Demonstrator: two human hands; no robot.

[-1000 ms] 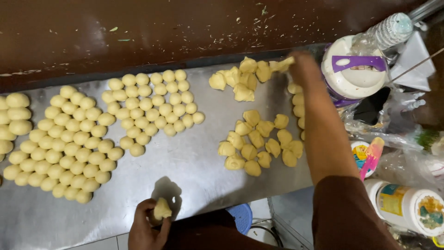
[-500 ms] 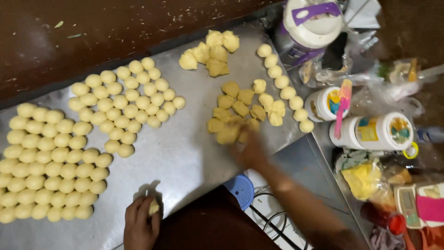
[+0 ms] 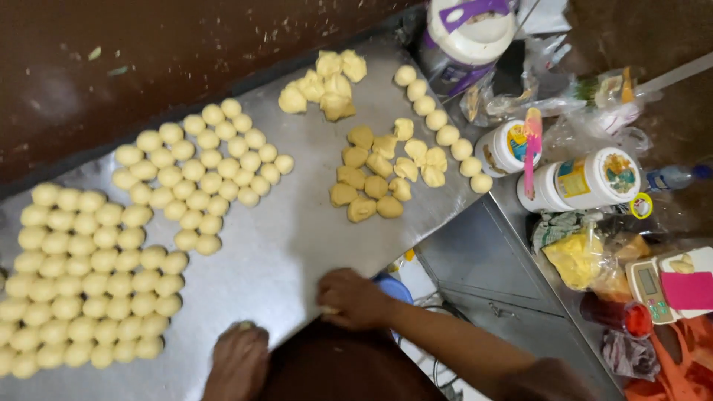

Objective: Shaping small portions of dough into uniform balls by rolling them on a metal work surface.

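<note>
Left hand at the near edge of the steel desk, knuckles up, fingers curled over a small dough piece that shows as a pale sliver at the fingertips; grip closed on that piece. Right hand also at the near edge, just right of the left hand and apart from it, fingers bent down onto the steel. A pale bit visible under its fingertips at the left side; cannot tell whether the grip is closed on it or merely resting.

On the desk, far left: a large block of round dough balls packed in touching rows. Beyond it, toward the middle: a second, smaller block of dough balls, same packing. Right of centre: a loose cluster of rough-cut dough chunks, uneven in shape, some touching. Further back: another small heap of chunks. Along the right edge of the desk: a single curved line of balls, running from back to front.

Off the right edge: a big white tub with purple lid band, two white jars lying on their sides, a bag of yellow dough, a small scale.
</note>
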